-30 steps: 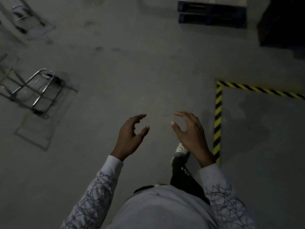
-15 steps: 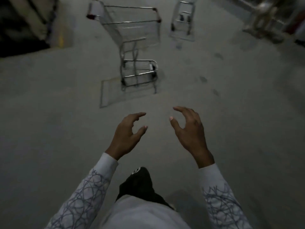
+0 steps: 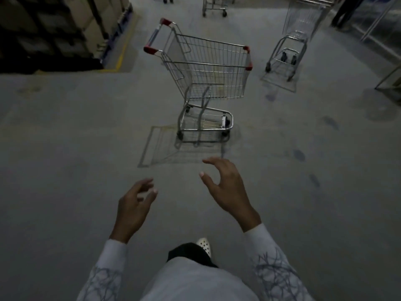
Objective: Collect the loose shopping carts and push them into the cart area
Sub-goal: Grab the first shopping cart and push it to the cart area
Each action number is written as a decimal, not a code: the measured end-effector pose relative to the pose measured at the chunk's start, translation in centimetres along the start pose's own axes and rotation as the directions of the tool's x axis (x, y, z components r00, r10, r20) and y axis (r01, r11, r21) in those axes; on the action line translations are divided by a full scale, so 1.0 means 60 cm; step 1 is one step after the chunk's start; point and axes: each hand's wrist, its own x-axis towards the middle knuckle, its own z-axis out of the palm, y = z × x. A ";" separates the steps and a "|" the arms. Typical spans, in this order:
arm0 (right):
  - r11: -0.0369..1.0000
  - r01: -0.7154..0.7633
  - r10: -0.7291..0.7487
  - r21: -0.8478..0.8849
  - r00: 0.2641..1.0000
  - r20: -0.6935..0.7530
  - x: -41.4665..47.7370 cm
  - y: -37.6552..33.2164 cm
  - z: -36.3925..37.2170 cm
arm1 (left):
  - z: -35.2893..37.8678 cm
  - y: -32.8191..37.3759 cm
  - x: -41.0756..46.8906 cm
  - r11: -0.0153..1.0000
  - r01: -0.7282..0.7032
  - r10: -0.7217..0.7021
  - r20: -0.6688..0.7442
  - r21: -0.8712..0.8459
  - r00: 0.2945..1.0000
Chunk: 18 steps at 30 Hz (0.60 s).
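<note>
A shopping cart (image 3: 208, 68) stands alone on the grey concrete floor (image 3: 65, 148), ahead of the person and a little right of the middle of the view. It is a silver wire basket on a tube frame, with red caps at its two right-hand corners, a low rack under the basket and small dark wheels. Its handle (image 3: 156, 38), red at both ends, is at the far left end, turned away from the person, so the cart stands roughly sideways on. Its shadow lies on the floor in front of it. Both hands are held out over bare floor, short of the cart and touching nothing: the left hand (image 3: 132, 207) has its fingers loosely curled and holds nothing, and the right hand (image 3: 227, 190), slightly further forward, is spread with bent fingers, also empty. A second cart (image 3: 290, 46) stands well apart to the right and further back, and a third cart (image 3: 213, 7) is at the top edge. A strip of floor runs between the first two carts. To the left, stacked boxes (image 3: 43, 29) fill the upper corner, with a yellow line (image 3: 122, 51) painted along their foot; wide floor lies between that line and the near cart. A metal frame (image 3: 388, 77) cuts in at the right edge.
</note>
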 end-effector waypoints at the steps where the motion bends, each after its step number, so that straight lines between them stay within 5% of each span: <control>1: 1.000 0.010 -0.010 -0.007 1.000 -0.020 0.046 0.004 -0.014 | 0.012 0.035 0.057 0.999 -0.050 0.050 -0.006 0.014 0.999; 10: 1.000 -0.013 0.008 -0.027 0.984 -0.177 0.420 0.111 -0.085 | 0.101 0.320 0.487 0.785 -0.583 0.598 -0.008 0.209 0.802; 14: 1.000 -0.020 0.021 0.006 0.984 -0.175 0.562 0.199 -0.067 | 0.156 0.343 0.642 0.764 -0.618 0.628 0.006 0.186 0.778; 18: 0.999 -0.038 0.039 0.016 0.998 -0.039 0.730 0.264 -0.045 | 0.208 0.327 0.771 0.818 -0.545 0.550 0.025 0.182 0.835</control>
